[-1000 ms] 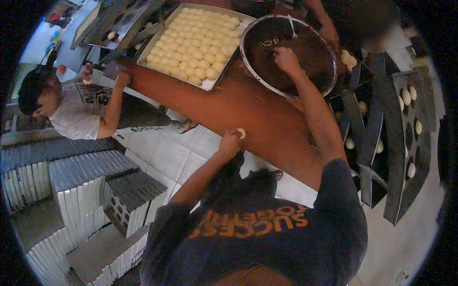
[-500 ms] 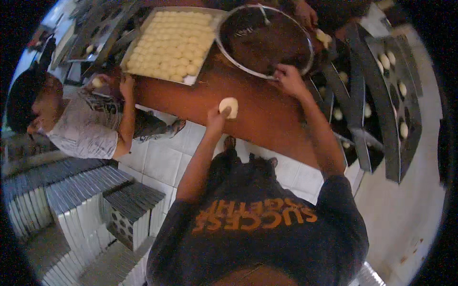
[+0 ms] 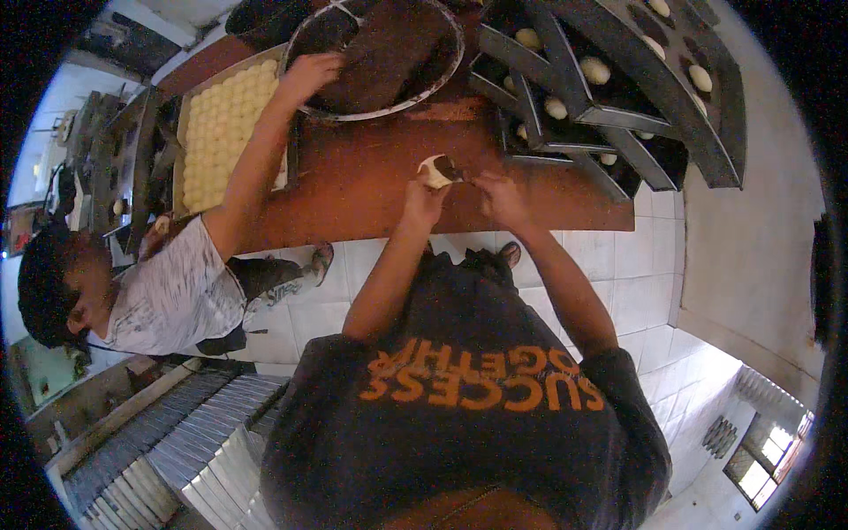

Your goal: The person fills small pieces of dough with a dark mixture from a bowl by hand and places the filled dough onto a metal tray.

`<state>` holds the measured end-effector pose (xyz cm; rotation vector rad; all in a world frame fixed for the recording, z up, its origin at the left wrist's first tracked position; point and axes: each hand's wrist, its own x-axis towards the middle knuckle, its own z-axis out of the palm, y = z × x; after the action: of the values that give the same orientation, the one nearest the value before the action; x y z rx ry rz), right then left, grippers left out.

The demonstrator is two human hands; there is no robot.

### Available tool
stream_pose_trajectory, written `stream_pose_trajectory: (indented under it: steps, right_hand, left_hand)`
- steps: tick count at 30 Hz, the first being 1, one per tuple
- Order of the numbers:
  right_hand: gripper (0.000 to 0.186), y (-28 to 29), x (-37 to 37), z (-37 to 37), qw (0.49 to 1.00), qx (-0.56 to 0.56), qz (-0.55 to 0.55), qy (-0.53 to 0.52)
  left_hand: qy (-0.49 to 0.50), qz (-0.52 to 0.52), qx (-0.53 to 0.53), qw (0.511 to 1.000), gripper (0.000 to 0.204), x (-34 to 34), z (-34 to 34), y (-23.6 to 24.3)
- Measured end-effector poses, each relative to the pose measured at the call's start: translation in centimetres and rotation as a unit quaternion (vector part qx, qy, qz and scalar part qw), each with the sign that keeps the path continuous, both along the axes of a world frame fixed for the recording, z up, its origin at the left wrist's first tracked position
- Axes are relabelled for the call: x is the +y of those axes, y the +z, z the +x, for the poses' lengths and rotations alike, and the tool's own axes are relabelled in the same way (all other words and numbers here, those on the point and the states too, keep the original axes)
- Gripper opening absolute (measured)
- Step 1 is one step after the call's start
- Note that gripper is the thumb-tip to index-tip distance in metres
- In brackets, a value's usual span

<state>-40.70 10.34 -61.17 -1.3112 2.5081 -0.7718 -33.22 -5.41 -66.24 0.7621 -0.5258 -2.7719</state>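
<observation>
My left hand (image 3: 424, 205) is closed on a flattened round of pale dough (image 3: 431, 170), held above the near part of the brown table. A dark brown filling (image 3: 450, 167) lies on the dough's right side. My right hand (image 3: 502, 200) grips a thin spatula-like tool (image 3: 466, 176) whose tip meets the filling; its exact shape is too small to make out. Beyond my hands stands a large round basin (image 3: 380, 114) containing a dark brown mass. A co-worker's hand (image 3: 311, 74) reaches to the basin from the left.
A tray of dough balls (image 3: 221, 124) lies on the table (image 3: 353, 181) at left, by the co-worker (image 3: 181, 283). Dark metal pans (image 3: 609, 119) holding dough pieces are stacked crosswise at right. More pans (image 3: 199, 442) stand in rows at lower left.
My right hand has come from the basin's rim to the dough, which now carries dark filling. The co-worker's arm has stretched over the tray to the basin. My view has shifted rightward.
</observation>
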Motion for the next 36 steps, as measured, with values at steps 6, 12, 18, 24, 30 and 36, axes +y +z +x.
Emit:
stream_pose_trajectory:
  steps: [6, 12, 18, 24, 30, 36]
  right_hand:
    - [0.034, -5.6, 0.7, -1.5, 0.993, 0.024, 0.108, -0.038]
    - [0.037, -7.3, -2.1, -1.5, 0.963, -0.171, -0.095, -0.186]
    - [0.030, -4.1, -4.8, -0.4, 0.789, -0.509, -0.254, -0.229]
    - [0.025, 0.5, -4.3, 1.7, 0.945, -0.027, -0.292, -0.143]
    - [0.026, 3.2, -1.1, -0.7, 0.888, -0.310, -0.287, -0.183]
    - [0.033, 5.2, 2.6, -2.4, 0.966, -0.084, -0.214, -0.120]
  left_hand:
    - [0.063, -0.023, -0.030, 0.997, 0.036, -3.0, 2.9, 0.0]
    - [0.000, -0.064, 0.016, 0.998, 0.037, -1.6, 4.8, 2.4]
    - [-0.081, -0.116, -0.045, 0.989, 0.049, -0.7, 4.0, 1.1]
    - [-0.108, -0.099, 0.076, 0.986, 0.055, 2.2, 1.8, 7.6]
    - [-0.061, -0.032, 0.063, 0.996, 0.043, 4.4, -1.0, 6.8]
    - [-0.022, -0.103, -0.039, 0.994, 0.040, 7.9, -4.3, 6.1]
